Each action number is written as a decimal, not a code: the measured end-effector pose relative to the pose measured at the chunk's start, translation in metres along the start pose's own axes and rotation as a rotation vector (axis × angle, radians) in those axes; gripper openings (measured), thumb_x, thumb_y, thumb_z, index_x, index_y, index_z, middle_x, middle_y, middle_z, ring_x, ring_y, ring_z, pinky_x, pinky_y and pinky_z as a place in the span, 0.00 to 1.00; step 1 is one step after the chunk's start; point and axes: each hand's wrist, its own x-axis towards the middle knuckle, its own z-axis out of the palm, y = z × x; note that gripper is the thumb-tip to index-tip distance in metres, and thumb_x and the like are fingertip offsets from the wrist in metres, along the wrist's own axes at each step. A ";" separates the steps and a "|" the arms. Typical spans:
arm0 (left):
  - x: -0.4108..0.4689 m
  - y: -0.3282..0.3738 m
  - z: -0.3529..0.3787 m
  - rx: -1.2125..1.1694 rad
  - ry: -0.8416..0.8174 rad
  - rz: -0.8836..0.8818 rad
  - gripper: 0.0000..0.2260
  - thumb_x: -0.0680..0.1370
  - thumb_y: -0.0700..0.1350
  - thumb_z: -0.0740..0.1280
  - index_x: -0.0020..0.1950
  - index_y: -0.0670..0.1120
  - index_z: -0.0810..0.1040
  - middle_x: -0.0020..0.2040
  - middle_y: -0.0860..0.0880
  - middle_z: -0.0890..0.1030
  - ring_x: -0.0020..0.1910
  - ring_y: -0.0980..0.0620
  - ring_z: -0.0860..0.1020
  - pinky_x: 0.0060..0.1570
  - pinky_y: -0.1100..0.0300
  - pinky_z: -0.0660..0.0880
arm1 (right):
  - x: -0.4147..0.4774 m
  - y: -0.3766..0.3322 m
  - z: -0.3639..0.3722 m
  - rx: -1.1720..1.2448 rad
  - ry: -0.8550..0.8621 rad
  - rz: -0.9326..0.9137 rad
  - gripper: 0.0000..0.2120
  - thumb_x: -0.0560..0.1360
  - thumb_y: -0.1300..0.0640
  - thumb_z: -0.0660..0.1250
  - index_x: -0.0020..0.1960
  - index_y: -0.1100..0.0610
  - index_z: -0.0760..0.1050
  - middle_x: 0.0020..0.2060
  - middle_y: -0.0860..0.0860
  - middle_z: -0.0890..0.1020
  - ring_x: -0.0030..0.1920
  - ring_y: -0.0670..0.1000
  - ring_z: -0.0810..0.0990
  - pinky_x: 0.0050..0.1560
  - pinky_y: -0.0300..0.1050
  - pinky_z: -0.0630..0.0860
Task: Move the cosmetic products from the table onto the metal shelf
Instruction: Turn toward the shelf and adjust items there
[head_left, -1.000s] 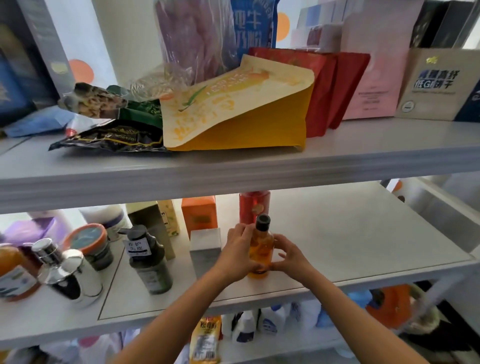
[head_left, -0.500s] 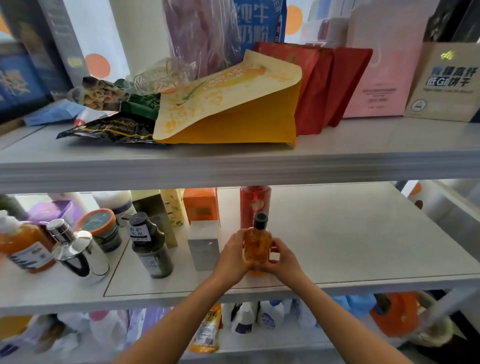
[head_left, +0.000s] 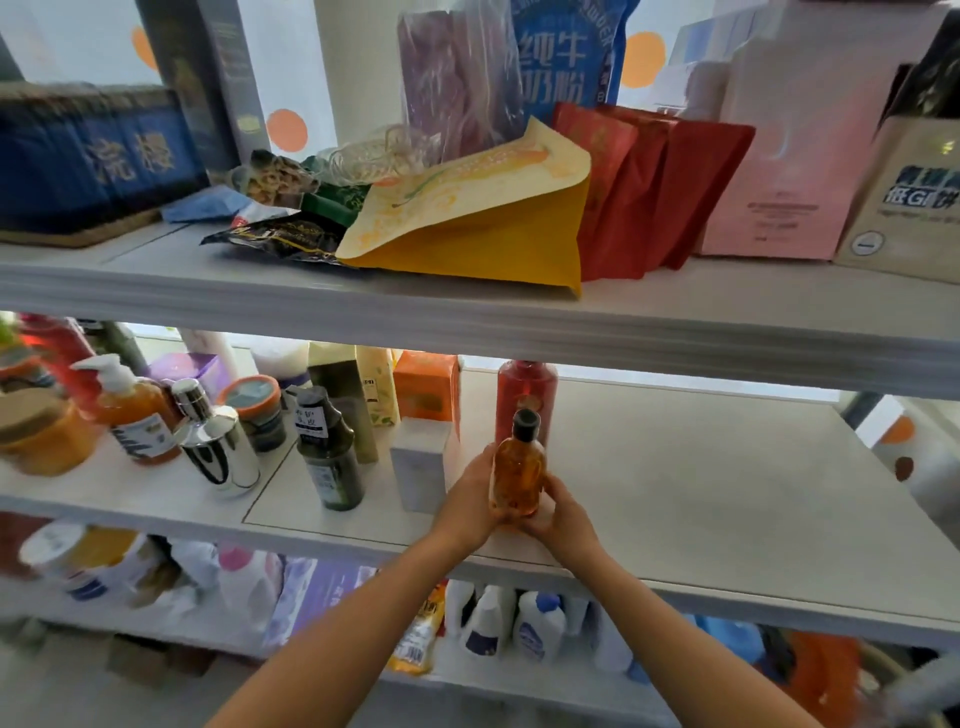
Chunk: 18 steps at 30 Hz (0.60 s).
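Since the earlier frames the amber bottle (head_left: 518, 470) has been kept between both hands on the middle board of the metal shelf (head_left: 675, 499), while the view has been swung left, so that more of the crowded left side is shown. Nearest the camera, both forearms are reached up from below. The left hand (head_left: 470, 501) is curled against the bottle's left side and the right hand (head_left: 558, 512) is cupped against its lower right, the fingers of each closed around the glass rather than spread. The bottle is held upright near the shelf's front edge; whether its base is touching the board cannot be told, since the hands hide it.

Just to its left a white box (head_left: 420, 462) is stood, close to the left hand. Further left a dark green bottle (head_left: 332, 457), a chrome pump bottle (head_left: 215, 447) and an orange pump bottle (head_left: 132, 415) are ranged. Directly behind the amber bottle a tall red bottle (head_left: 525, 389) is stood, with an orange box (head_left: 427, 384) beside it. The board to the right is bare.

The amber bottle is seen to be small and clear, filled with orange liquid and closed by a black cap. On the upper board a yellow pouch (head_left: 467, 218) is laid, tilted.
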 end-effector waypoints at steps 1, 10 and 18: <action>-0.004 -0.002 0.002 0.006 0.005 0.023 0.35 0.74 0.54 0.72 0.74 0.53 0.57 0.71 0.53 0.68 0.70 0.52 0.67 0.67 0.55 0.66 | -0.003 0.002 -0.002 -0.061 -0.023 -0.037 0.33 0.69 0.47 0.74 0.69 0.51 0.62 0.59 0.45 0.73 0.63 0.47 0.72 0.61 0.36 0.67; -0.066 -0.031 0.006 0.535 -0.149 0.024 0.52 0.73 0.62 0.68 0.75 0.49 0.29 0.75 0.50 0.27 0.75 0.51 0.32 0.76 0.52 0.41 | -0.057 0.038 -0.008 -0.684 -0.228 -0.071 0.56 0.69 0.34 0.66 0.75 0.56 0.30 0.75 0.49 0.33 0.76 0.50 0.36 0.76 0.47 0.40; -0.126 -0.091 -0.063 0.660 -0.112 0.038 0.50 0.75 0.62 0.65 0.73 0.47 0.26 0.74 0.48 0.26 0.74 0.48 0.30 0.74 0.52 0.33 | -0.088 -0.052 0.087 -0.724 -0.329 -0.237 0.58 0.67 0.35 0.69 0.75 0.53 0.30 0.75 0.48 0.33 0.76 0.49 0.35 0.77 0.48 0.41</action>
